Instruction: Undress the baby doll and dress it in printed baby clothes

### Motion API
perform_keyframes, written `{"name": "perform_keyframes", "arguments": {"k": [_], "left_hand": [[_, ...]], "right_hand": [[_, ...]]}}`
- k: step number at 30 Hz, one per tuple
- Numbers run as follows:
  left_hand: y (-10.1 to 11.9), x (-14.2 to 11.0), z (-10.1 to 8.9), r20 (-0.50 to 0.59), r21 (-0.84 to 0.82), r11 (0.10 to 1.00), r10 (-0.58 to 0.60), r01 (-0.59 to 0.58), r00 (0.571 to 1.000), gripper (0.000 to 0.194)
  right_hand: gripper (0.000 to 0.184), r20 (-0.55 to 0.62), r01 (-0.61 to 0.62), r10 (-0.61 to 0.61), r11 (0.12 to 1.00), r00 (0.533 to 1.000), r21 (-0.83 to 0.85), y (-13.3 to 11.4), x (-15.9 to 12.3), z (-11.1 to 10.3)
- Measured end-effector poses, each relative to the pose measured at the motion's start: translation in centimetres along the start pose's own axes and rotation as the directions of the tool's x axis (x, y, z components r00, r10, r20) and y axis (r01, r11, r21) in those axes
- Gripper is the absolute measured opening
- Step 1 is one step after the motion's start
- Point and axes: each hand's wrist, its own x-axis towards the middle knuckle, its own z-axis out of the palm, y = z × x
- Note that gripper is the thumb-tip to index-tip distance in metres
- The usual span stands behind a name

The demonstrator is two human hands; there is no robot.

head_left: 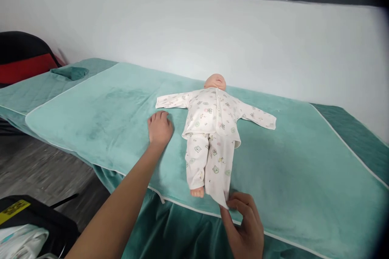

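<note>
A baby doll (216,81) lies on its back on the green-covered bed, head toward the wall and arms spread. It wears a white printed long-sleeved shirt (209,111) and matching trousers (219,166). One bare foot (197,192) shows below the trouser leg on the left; the other foot is hidden inside the cloth. My right hand (244,222) pinches the hem corner of the right-side trouser leg, pulling it to a point. Beside the doll's sleeve on the left, my left hand (160,128) rests on the cover, holding nothing, its fingers loosely bent.
The bed (91,105) stands along a white wall (188,32), its near edge trimmed in white piping. At the far left are a red and black chair (27,62) and a face hole (69,73) in the cover. A black bag (39,214) sits at lower left.
</note>
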Motion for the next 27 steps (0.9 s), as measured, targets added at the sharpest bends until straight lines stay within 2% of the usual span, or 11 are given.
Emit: {"name": "perform_keyframes", "arguments": {"k": [2,3,6,7,9,11,13,16,20,24,27], "left_hand": [[0.0,0.0,0.0,-0.004,0.013,1.000,0.000,0.000,1.000,0.033],[0.0,0.0,0.0,-0.008,0.019,1.000,0.002,-0.001,1.000,0.032],[-0.1,-0.1,0.0,-0.013,0.030,1.000,0.008,-0.008,1.000,0.029],[-0.1,-0.1,0.0,-0.012,0.031,0.999,0.011,-0.010,1.000,0.028],[-0.1,-0.1,0.0,-0.007,0.031,0.999,0.016,-0.015,1.000,0.027],[-0.1,-0.1,0.0,-0.003,0.029,0.999,0.017,-0.016,1.000,0.027],[-0.1,-0.1,0.0,-0.001,0.026,1.000,0.014,-0.014,1.000,0.027],[-0.2,-0.1,0.1,-0.004,0.027,1.000,0.014,-0.013,1.000,0.027],[-0.2,0.0,0.2,-0.006,0.035,0.999,0.016,-0.016,1.000,0.026],[-0.2,-0.1,0.2,-0.012,0.033,0.999,0.019,-0.019,1.000,0.026],[-0.2,-0.1,0.1,-0.013,0.030,0.999,0.021,-0.020,1.000,0.026]], "right_hand": [[0.024,-0.045,0.066,-0.070,0.995,0.997,-0.073,-0.7,0.7,0.3],[0.028,-0.026,0.118,-0.122,0.987,0.992,-0.104,-1.2,1.2,0.5],[0.038,0.215,0.264,-0.226,0.949,0.950,-0.172,-2.7,3.1,1.5],[0.040,0.295,0.274,-0.211,0.943,0.932,-0.192,-3.1,3.7,1.8],[0.040,0.371,0.233,-0.135,0.944,0.919,-0.233,-3.7,4.9,2.5],[0.034,0.375,0.195,-0.093,0.950,0.922,-0.243,-3.9,5.6,3.0],[0.028,0.361,0.202,-0.115,0.956,0.925,-0.214,-4.0,6.0,3.3],[0.024,0.298,0.207,-0.153,0.965,0.942,-0.161,-4.1,6.1,3.3],[0.014,0.230,0.154,-0.126,0.982,0.965,-0.105,-4.5,6.1,3.5],[0.020,0.202,0.159,-0.149,0.987,0.968,-0.035,-5.0,5.6,3.7],[0.017,0.246,0.174,-0.160,0.984,0.956,-0.037,-5.2,4.7,3.9]]}}
